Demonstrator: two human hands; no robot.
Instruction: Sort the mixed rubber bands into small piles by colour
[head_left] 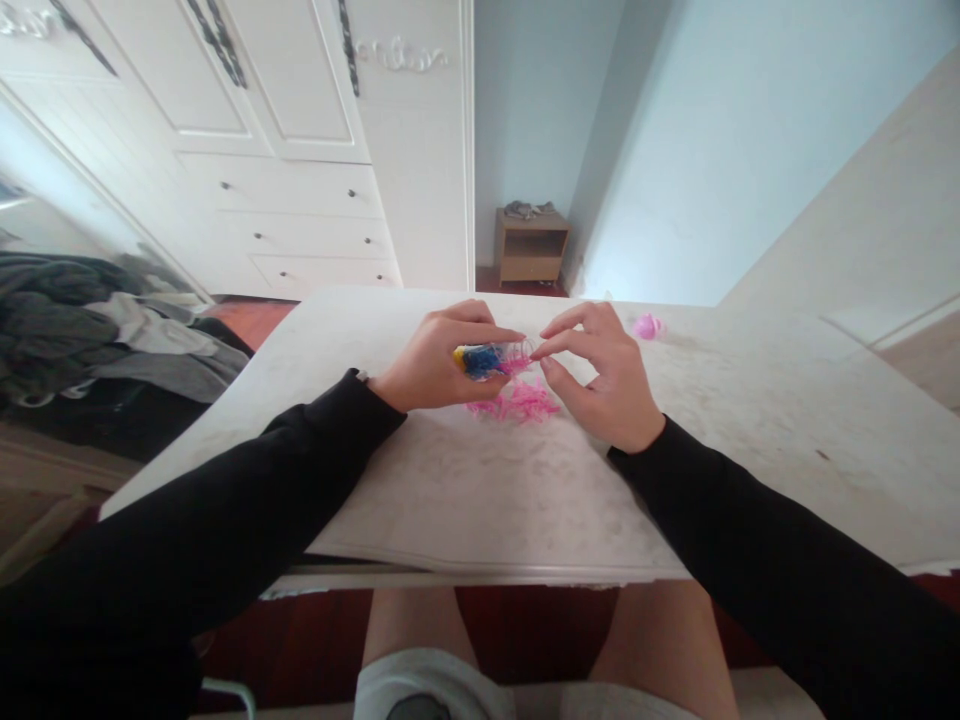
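Observation:
My left hand is closed around a small clear container, which lies tilted with its mouth toward the right. Blue, yellow and pink thin bands show through its wall. Close to that mouth is my right hand, thumb and index fingertips nearly together in a pinch; whatever is between them is too small to make out. Below both hands a loose heap of pink bands lies on the white table, partly covered by the left hand.
A small pink object sits at the table's far right. Clothes are piled to the left. Beyond the table stand a white wardrobe and a small wooden cabinet. My legs are under the table's near edge.

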